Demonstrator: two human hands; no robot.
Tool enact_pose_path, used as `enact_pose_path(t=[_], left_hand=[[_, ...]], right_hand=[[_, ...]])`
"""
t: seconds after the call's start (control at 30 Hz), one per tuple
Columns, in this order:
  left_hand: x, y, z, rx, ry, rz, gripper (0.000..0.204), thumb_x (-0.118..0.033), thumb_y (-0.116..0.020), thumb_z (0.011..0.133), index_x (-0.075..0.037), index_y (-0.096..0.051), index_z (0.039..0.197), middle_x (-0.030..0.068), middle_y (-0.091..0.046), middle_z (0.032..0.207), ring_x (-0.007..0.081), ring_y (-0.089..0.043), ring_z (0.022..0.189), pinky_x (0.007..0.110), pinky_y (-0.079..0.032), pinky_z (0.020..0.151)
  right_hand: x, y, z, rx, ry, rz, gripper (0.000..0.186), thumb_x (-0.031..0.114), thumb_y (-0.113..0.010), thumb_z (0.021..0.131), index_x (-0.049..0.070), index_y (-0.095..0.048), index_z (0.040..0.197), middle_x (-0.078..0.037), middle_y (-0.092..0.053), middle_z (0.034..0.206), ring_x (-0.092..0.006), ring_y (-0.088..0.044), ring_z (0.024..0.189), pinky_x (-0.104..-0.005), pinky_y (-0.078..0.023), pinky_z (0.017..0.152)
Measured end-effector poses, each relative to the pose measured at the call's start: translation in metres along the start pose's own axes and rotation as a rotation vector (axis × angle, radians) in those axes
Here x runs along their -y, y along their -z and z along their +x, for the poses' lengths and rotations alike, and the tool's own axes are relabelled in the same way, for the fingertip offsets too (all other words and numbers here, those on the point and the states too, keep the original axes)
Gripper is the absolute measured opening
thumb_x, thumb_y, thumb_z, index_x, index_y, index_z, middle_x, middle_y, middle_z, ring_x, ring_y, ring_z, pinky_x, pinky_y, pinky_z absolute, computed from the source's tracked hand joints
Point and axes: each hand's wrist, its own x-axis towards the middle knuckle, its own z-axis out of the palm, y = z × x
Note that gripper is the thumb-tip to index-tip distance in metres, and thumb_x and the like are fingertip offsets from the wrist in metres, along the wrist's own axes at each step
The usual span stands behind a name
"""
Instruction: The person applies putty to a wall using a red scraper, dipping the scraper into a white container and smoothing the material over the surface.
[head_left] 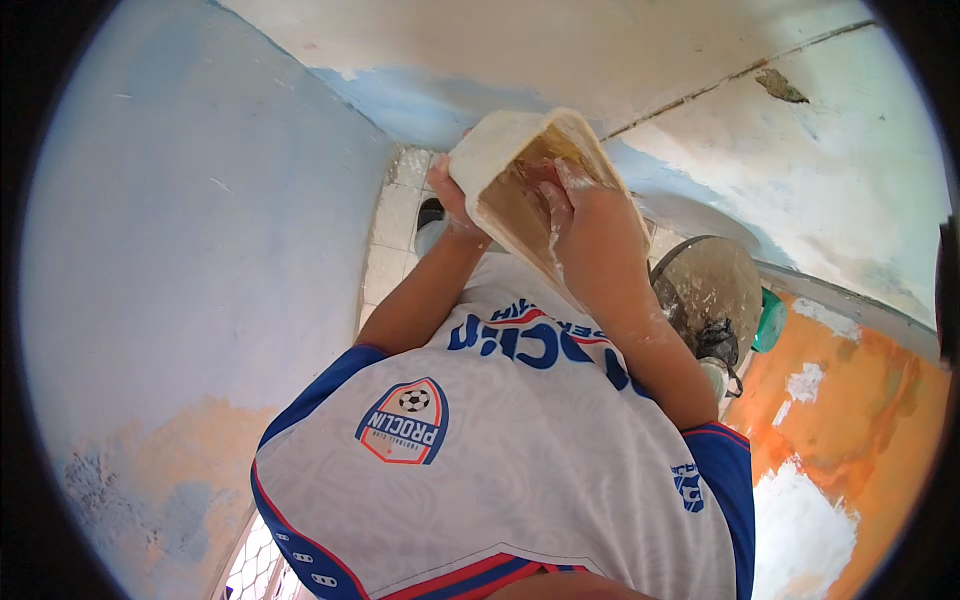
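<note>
A cream-coloured, box-like plastic container (489,148) is tilted in front of my chest, its open mouth turned toward me. Its inside is smeared with tan and yellowish residue. My left hand (455,197) grips the container by its left side, with the fingers partly hidden behind the wall. Inside the mouth is my right hand (592,212), its fingers bent together and streaked with white paste. Whatever lies between those fingers is too hidden to make out.
Pale blue, patchy walls (220,210) meet in a corner close ahead. Right of me stands a round, paint-spattered surface (715,285) with a dark bag (716,338) and a green object (770,320) beside it. White floor tiles (392,228) show below, and an orange patched wall (850,400) is at right.
</note>
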Motion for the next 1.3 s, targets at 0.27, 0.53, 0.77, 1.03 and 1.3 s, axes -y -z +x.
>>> enact_pose_path(t=[0.27,0.53,0.77,1.03,1.3], left_hand=[[-0.069,0.008,0.028,0.036,0.087,-0.035,0.075,-0.067,-0.028,0.097,-0.007,-0.056,0.131,0.0094,-0.063,0.126,0.0231,-0.06,0.115,0.038,-0.051,0.099],[-0.119,0.034,0.075,0.195,-0.087,0.158,0.065,-0.062,-0.03,0.099,-0.008,-0.059,0.121,0.0076,-0.064,0.119,0.021,-0.059,0.114,0.037,-0.051,0.097],[-0.164,0.044,0.115,0.21,0.097,-0.034,0.065,-0.06,-0.025,0.099,-0.01,-0.06,0.118,0.008,-0.063,0.12,0.0217,-0.059,0.114,0.038,-0.052,0.096],[-0.204,0.042,0.144,0.272,0.155,0.026,0.07,-0.063,-0.026,0.098,-0.01,-0.057,0.13,0.0084,-0.063,0.127,0.0226,-0.061,0.114,0.04,-0.053,0.097],[-0.228,0.066,0.167,0.27,0.131,0.105,0.068,-0.062,-0.024,0.099,-0.011,-0.054,0.132,0.0084,-0.061,0.129,0.0219,-0.06,0.116,0.04,-0.052,0.098]], right_hand=[[0.049,-0.005,0.04,0.069,-0.006,-0.016,0.027,0.014,-0.059,0.097,0.0,-0.066,0.119,-0.026,-0.069,0.089,-0.0448,-0.066,0.088,-0.0506,-0.052,0.079],[0.092,-0.016,0.082,0.184,0.165,-0.026,0.031,0.008,-0.062,0.09,0.002,-0.069,0.119,-0.024,-0.07,0.1,-0.0408,-0.067,0.091,-0.0495,-0.053,0.081],[0.127,-0.034,0.115,0.162,0.064,-0.081,0.026,0.01,-0.063,0.092,0.0,-0.071,0.115,-0.021,-0.071,0.107,-0.0407,-0.067,0.094,-0.0457,-0.054,0.083],[0.153,-0.039,0.136,0.004,0.022,0.081,0.026,0.012,-0.062,0.095,0.0,-0.071,0.116,-0.022,-0.071,0.106,-0.0408,-0.068,0.091,-0.0455,-0.054,0.082],[0.177,-0.082,0.157,0.07,-0.047,-0.114,0.028,0.016,-0.062,0.096,0.0,-0.071,0.117,-0.023,-0.071,0.1,-0.0403,-0.069,0.088,-0.0479,-0.053,0.078]])
